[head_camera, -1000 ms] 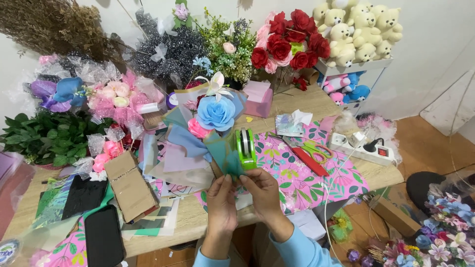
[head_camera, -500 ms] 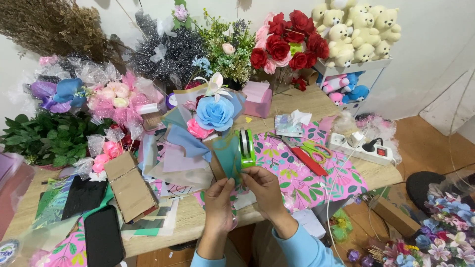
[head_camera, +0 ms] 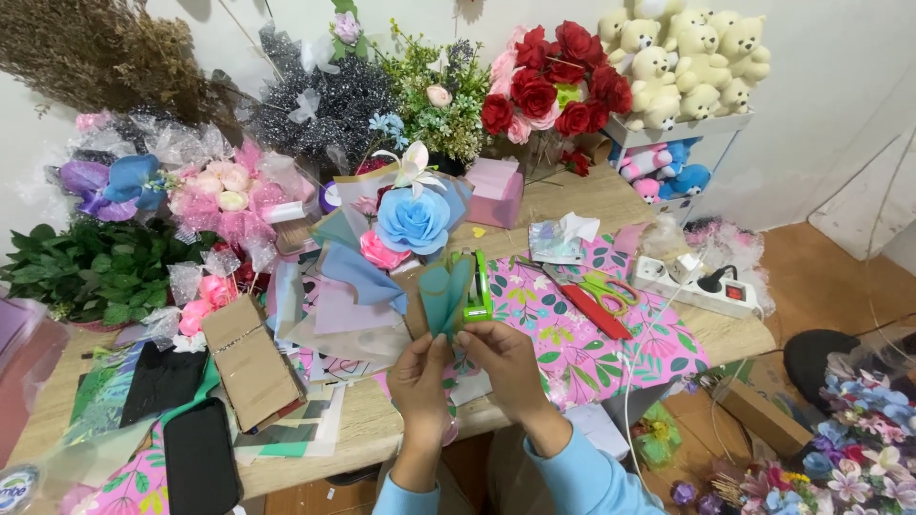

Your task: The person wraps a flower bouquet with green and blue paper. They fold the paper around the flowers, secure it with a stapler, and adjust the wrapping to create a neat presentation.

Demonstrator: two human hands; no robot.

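Observation:
Both my hands are raised over the front edge of the wooden table (head_camera: 382, 420). My left hand (head_camera: 420, 380) pinches the lower end of a fan of teal paper pieces (head_camera: 443, 298). Beside it, my right hand (head_camera: 504, 362) holds a green stapler (head_camera: 478, 291) upright, set against the right side of the teal paper. Blue sleeves cover both wrists. Just behind the paper stands a wrapped bouquet with a large blue paper flower (head_camera: 412, 219).
Pink floral wrapping paper (head_camera: 592, 358) lies to the right, with a red cutter (head_camera: 584, 307), green-handled scissors (head_camera: 611, 286) and a white power strip (head_camera: 701, 286). Cardboard (head_camera: 250, 364) and a black phone (head_camera: 200, 467) lie left. Bouquets, green leaves (head_camera: 86, 272) and teddy bears (head_camera: 687, 52) line the back.
The teal paper has been gathered into a narrower fan and the stapler stands closer against it. My hands have stayed in nearly the same place.

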